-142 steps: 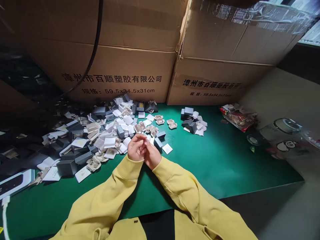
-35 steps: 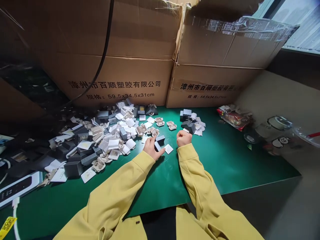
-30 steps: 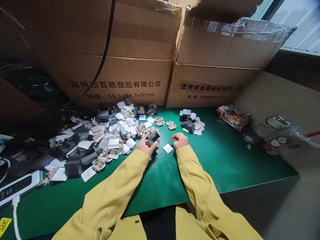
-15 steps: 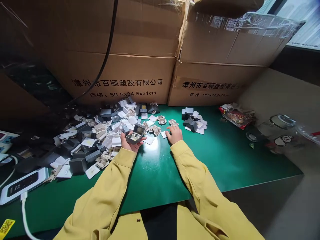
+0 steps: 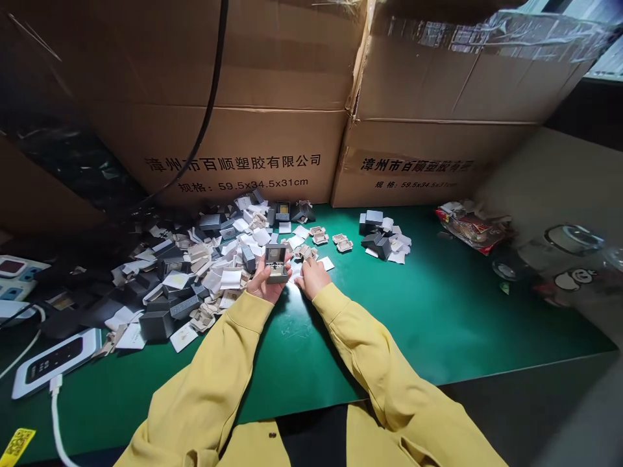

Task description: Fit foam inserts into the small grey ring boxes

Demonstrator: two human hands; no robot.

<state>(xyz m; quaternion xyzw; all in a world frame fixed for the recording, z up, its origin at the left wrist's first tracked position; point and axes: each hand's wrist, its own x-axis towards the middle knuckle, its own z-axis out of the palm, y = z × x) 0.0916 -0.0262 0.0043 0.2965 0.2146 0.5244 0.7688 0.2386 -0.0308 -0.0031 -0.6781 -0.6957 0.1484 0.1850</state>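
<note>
My left hand [image 5: 265, 283] is closed around a small dark grey jewelry box [image 5: 276, 264], which stands with its lid up and a pale insert inside. Just to its right, my right hand [image 5: 313, 277] has its fingers bent together; whatever they hold, if anything, is hidden. Right behind those fingers is a beige folded insert [image 5: 307, 251], and a white card [image 5: 326, 263] lies beside the hand. Further back are two more beige inserts, one on the right [image 5: 343, 243] and one nearer the boxes [image 5: 319, 235].
A heap of grey boxes, white cards and beige inserts [image 5: 195, 263] covers the left of the green table [image 5: 413, 311]. Several grey boxes [image 5: 377, 237] sit back right. Large cartons [image 5: 243, 139] stand behind. A white device with a cable [image 5: 56, 363] lies left; a red packet [image 5: 472, 227] lies right.
My right hand has moved left, away from the right-hand beige insert and closer to the jewelry box. My left hand has turned the box to face me more. The view has shifted slightly.
</note>
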